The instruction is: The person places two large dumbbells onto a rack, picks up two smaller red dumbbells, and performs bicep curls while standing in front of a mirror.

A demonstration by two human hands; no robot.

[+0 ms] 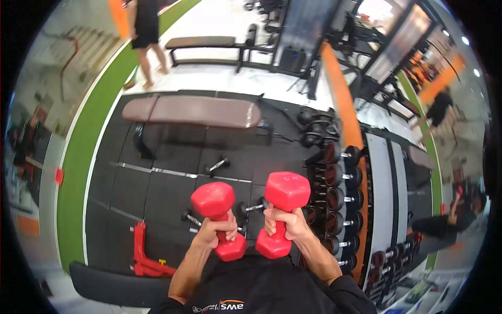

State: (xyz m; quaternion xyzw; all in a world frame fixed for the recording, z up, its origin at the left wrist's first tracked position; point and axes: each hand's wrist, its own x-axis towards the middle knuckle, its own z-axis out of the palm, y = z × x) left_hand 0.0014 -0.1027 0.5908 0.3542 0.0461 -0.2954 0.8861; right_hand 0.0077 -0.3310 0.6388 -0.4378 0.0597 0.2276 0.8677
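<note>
Two red hexagonal dumbbells are held up in front of a black shirt, side by side and a little apart. My left hand [218, 231] is wrapped round the handle of one red dumbbell [213, 200], its upper head tilted outward. Around the handle of the other red dumbbell [287, 190] the fingers of my right hand [285, 222] are closed. Both forearms are bent upward, with the dumbbell heads above and below each fist. Which hand is which is read from the shirt and arms.
A brown bench [193, 111] stands ahead on black mats. Small dumbbells [217, 165] lie on the floor. At the right is a dumbbell rack [342, 199] beside a mirror. A red metal frame [140, 251] is at lower left. A person [146, 26] stands beyond the bench.
</note>
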